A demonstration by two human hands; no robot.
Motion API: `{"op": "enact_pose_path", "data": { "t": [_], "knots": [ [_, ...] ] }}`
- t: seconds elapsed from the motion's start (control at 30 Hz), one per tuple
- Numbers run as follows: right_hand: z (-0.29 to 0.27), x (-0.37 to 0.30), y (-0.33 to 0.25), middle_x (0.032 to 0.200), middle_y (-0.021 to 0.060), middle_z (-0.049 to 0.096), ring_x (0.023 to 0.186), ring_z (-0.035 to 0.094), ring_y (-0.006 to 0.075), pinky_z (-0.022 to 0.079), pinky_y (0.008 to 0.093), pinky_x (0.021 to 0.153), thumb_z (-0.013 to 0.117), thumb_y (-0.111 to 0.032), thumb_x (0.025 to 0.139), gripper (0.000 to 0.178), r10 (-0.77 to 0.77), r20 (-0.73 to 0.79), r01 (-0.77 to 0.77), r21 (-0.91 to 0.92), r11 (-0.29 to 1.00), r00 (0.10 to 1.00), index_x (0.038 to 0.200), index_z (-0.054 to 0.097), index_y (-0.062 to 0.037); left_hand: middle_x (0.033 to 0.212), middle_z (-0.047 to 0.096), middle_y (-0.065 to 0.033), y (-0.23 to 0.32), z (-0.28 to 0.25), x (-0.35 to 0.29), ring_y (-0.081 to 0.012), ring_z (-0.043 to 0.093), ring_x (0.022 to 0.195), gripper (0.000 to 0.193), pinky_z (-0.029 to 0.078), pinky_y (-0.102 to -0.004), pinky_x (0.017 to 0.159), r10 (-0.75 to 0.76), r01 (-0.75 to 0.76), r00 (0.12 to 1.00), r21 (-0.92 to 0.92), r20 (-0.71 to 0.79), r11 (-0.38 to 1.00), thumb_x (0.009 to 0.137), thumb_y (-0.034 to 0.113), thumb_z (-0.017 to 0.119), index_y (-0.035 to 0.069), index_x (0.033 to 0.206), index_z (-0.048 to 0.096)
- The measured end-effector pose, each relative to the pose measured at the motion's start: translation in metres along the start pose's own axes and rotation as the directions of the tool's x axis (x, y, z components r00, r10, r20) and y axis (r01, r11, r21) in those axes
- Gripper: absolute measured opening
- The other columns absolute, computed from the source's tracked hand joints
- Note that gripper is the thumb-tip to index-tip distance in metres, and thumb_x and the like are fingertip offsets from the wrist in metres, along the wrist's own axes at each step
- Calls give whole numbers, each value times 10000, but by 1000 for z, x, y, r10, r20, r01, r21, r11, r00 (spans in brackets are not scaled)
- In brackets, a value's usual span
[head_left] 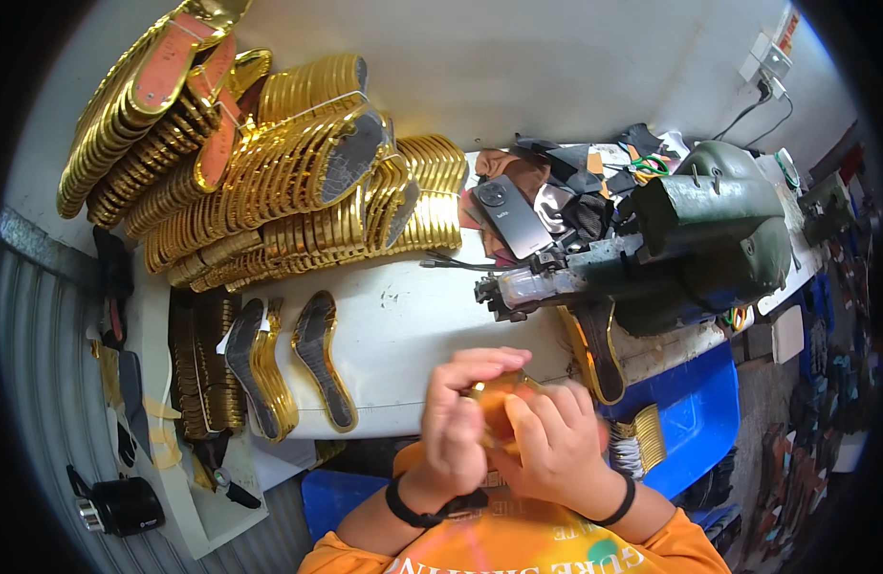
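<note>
Close to my body I hold a gold-edged shoe insole with an orange face showing. My left hand is curled round one side of it, fingers bent over the top. My right hand grips the other side, its thumb pressed on the orange face. Much of this insole is hidden by my fingers and slightly blurred. On the white table beyond my hands, a single dark insole with a gold rim lies beside a small stack of similar insoles.
Tied stacks of gold-edged insoles fill the back left. A dark green machine stands at the right, with another insole by its near side. A phone rests on fabric scraps. A blue bin holds more insoles; a black cup sits lower left.
</note>
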State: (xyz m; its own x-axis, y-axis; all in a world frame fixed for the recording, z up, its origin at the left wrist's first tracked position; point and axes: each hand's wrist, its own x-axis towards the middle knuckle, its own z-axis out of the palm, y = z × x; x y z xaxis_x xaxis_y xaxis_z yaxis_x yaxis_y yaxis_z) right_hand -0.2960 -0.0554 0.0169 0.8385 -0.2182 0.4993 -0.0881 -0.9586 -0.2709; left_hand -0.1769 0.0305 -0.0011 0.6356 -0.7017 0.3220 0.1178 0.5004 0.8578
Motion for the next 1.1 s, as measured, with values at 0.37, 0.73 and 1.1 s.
{"op": "enact_pose_path", "data": {
  "t": [0.37,0.73,1.1],
  "knots": [
    [-39,13,7,728,96,591,570,578,230,460,318,524,814,-180,817,215,179,169,-246,649,720,969,895,694,-20,1067,656,-299,27,-22,-19,-455,678,1041,592,521,-573,991,-64,68,998,-391,24,918,1080,531,302,90,1474,297],
    [-15,33,-11,577,38,417,431,461,224,353,355,403,766,-96,669,278,-20,-8,22,387,922,1000,602,496,-94,1316,470,-167,38,-24,-33,-198,554,1047,775,510,-337,919,-57,108,987,352,-152,930,807,138,733,-6,1457,336],
    [42,87,-37,574,15,437,435,487,200,368,346,406,743,-143,699,280,-81,207,21,277,961,975,594,485,-109,936,456,-95,2,-100,-22,-146,531,652,273,512,-308,597,-20,130,938,295,-347,946,943,195,496,-8,1121,453]
  ]
}}
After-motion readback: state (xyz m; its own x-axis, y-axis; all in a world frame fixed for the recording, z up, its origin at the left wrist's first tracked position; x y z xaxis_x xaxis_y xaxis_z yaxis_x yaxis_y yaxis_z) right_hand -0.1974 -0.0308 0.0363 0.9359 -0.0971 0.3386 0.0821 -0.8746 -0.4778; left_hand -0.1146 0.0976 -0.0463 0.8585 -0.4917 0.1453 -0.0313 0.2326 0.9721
